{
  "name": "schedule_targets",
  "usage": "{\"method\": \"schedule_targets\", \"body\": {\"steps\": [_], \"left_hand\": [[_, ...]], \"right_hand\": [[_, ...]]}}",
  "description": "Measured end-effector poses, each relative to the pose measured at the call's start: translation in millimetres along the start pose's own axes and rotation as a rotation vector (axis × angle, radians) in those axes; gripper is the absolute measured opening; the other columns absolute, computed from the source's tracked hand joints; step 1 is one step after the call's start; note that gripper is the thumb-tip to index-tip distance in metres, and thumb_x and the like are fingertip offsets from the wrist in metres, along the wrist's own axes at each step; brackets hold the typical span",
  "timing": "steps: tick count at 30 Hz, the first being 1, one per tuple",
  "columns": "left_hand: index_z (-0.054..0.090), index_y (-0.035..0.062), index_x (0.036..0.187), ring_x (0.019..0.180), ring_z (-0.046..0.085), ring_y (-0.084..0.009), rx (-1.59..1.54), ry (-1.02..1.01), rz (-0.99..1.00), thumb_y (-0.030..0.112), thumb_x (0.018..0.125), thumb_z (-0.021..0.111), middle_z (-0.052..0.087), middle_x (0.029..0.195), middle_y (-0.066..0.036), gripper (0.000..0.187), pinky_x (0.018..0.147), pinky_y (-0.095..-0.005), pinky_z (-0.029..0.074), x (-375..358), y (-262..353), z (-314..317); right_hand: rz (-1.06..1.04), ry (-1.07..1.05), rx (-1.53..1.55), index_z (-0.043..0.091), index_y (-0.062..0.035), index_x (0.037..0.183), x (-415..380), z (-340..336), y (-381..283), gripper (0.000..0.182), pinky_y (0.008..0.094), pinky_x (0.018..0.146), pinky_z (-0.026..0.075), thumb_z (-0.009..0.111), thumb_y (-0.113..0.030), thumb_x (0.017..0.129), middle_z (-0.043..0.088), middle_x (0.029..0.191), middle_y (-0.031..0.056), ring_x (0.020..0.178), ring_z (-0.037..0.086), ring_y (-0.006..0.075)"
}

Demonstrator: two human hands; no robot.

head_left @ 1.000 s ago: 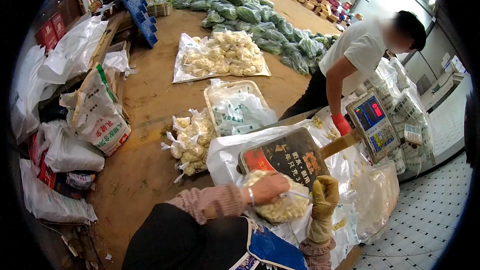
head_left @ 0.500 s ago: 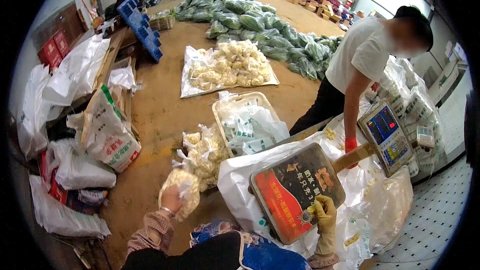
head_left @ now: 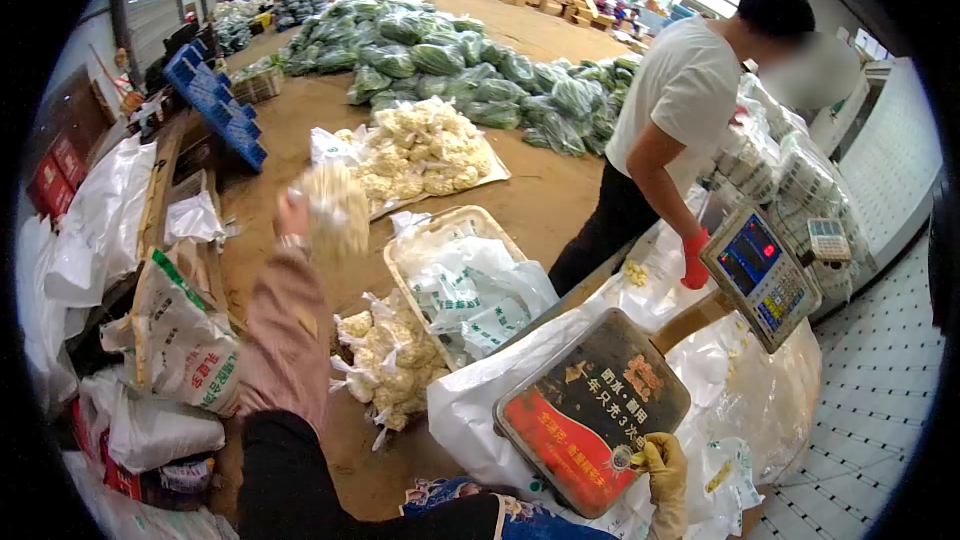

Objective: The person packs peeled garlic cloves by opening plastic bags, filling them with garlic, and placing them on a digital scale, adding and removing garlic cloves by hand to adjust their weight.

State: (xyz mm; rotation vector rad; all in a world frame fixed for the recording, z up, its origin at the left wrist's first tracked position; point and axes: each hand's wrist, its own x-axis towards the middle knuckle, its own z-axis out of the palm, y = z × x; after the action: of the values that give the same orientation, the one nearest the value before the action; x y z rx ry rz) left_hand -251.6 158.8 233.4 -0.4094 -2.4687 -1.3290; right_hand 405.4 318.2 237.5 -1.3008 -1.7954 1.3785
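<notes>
My left hand (head_left: 292, 216) is stretched out at upper left, closed on a clear bag of pale pieces (head_left: 336, 208), which is blurred by motion. That bag hangs over the floor beside a large heap of similar bags (head_left: 425, 150). Below it, several more such bags (head_left: 385, 360) lie on the floor by a cream crate (head_left: 400, 275). My right hand (head_left: 664, 465), in a tan glove, rests at the lower right corner of the scale's black and red platform (head_left: 600, 410). Its fingers are curled at the edge, and whether they grip it is unclear.
A co-worker in a white shirt (head_left: 675, 90) leans over the table behind the scale display (head_left: 762, 275), a red-gloved hand (head_left: 695, 260) near it. Green bagged produce (head_left: 440, 58) is piled beyond. White sacks (head_left: 190, 350) and a blue pallet (head_left: 215, 105) stand at left.
My left hand has moved the bag up and forward, from beside the near bags toward the large heap. The co-worker's red-gloved hand has lifted slightly. The camera view has shifted.
</notes>
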Motion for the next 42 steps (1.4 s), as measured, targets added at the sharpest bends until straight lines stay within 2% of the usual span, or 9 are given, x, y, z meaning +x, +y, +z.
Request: {"method": "schedule_targets", "body": {"steps": [3, 6, 9, 17, 22, 28, 38, 41, 42], "left_hand": [[0.044, -0.002, 0.113, 0.098, 0.051, -0.0295, -0.163, 0.188, 0.22, 0.028, 0.073, 0.062, 0.049, 0.111, -0.021, 0.053, 0.082, -0.0354, 0.04, 43, 55, 18], [0.045, 0.0011, 0.112, 0.094, 0.053, -0.0264, -0.319, -0.172, 0.341, 0.021, 0.074, 0.06, 0.054, 0.104, -0.018, 0.045, 0.079, -0.034, 0.042, 14, 30, 55], [0.054, 0.0003, 0.092, 0.077, 0.055, -0.0157, -0.426, -0.367, 0.172, 0.011, 0.072, 0.061, 0.058, 0.084, -0.007, 0.024, 0.069, -0.0283, 0.044, -96, 4, 81], [0.056, 0.0005, 0.098, 0.073, 0.054, -0.0133, -0.445, -0.841, -0.412, 0.017, 0.078, 0.056, 0.058, 0.085, -0.007, 0.026, 0.063, -0.0262, 0.044, -257, -50, 53], [0.056, 0.0009, 0.097, 0.068, 0.053, -0.0106, -0.455, -0.753, -0.144, 0.014, 0.08, 0.053, 0.057, 0.083, -0.004, 0.021, 0.06, -0.0241, 0.043, -281, -36, 31], [0.054, -0.0003, 0.096, 0.078, 0.055, -0.0108, -0.726, -0.856, -0.132, 0.009, 0.084, 0.05, 0.056, 0.09, -0.004, 0.016, 0.068, -0.022, 0.045, -323, 87, 1], [0.054, -0.0019, 0.096, 0.08, 0.056, -0.0131, -0.772, -1.312, 0.139, 0.002, 0.083, 0.047, 0.057, 0.088, -0.006, 0.015, 0.072, -0.0245, 0.044, -472, 220, -18], [0.054, -0.0017, 0.095, 0.08, 0.056, -0.0129, -0.696, -1.456, 0.123, 0.002, 0.083, 0.048, 0.057, 0.087, -0.006, 0.015, 0.072, -0.0245, 0.044, -519, 210, -19], [0.054, -0.0015, 0.095, 0.081, 0.056, -0.0127, -0.645, -1.531, 0.129, 0.003, 0.083, 0.048, 0.057, 0.087, -0.006, 0.014, 0.072, -0.0244, 0.044, -530, 208, -21]], "right_hand": [[0.05, 0.018, 0.065, 0.051, -0.0005, 0.092, -8, 1, 2, 0.013, 0.0203, 0.047, 0.046, 0.05, -0.011, 0.084, 0.058, 0.07, 0.0059, 0.057, 0.056, 0.0104], [0.016, 0.031, -0.015, 0.051, 0.0004, 0.093, -15, -4, 26, 0.014, 0.0219, 0.047, 0.047, 0.05, -0.01, 0.084, 0.058, 0.07, 0.0073, 0.057, 0.057, 0.0122], [0.081, 0.05, 0.035, 0.051, 0.0012, 0.092, -25, -6, 29, 0.014, 0.0228, 0.047, 0.048, 0.051, -0.01, 0.084, 0.058, 0.071, 0.0086, 0.057, 0.057, 0.0134], [0.169, -0.008, -0.038, 0.052, 0.0013, 0.093, -40, -17, 39, 0.016, 0.0223, 0.05, 0.045, 0.052, -0.01, 0.082, 0.057, 0.07, 0.0064, 0.058, 0.055, 0.0116], [-0.035, 0.03, -0.457, 0.058, -0.0008, 0.085, -52, -38, 47, 0.016, 0.0246, 0.057, 0.041, 0.055, -0.016, 0.079, 0.054, 0.068, 0.0049, 0.062, 0.05, 0.0108], [-0.132, 0.076, -0.673, 0.054, -0.0053, 0.081, -86, -76, 91, 0.017, 0.0378, 0.07, 0.042, 0.053, -0.021, 0.076, 0.055, 0.085, 0.0154, 0.084, 0.051, 0.0313], [0.397, 0.051, -0.547, 0.057, -0.0076, 0.094, -115, -116, 134, 0.025, 0.0362, 0.07, 0.044, 0.051, -0.025, 0.078, 0.058, 0.094, 0.0148, 0.083, 0.057, 0.0273], [0.193, -0.105, -0.596, 0.057, -0.0072, 0.091, -97, -93, 176, 0.025, 0.0357, 0.069, 0.044, 0.051, -0.028, 0.079, 0.058, 0.091, 0.0157, 0.082, 0.057, 0.0289], [-0.171, 0.106, -0.602, 0.054, -0.0043, 0.089, -88, -76, 190, 0.027, 0.0385, 0.07, 0.043, 0.05, -0.029, 0.079, 0.056, 0.09, 0.0172, 0.082, 0.056, 0.0316]]}}
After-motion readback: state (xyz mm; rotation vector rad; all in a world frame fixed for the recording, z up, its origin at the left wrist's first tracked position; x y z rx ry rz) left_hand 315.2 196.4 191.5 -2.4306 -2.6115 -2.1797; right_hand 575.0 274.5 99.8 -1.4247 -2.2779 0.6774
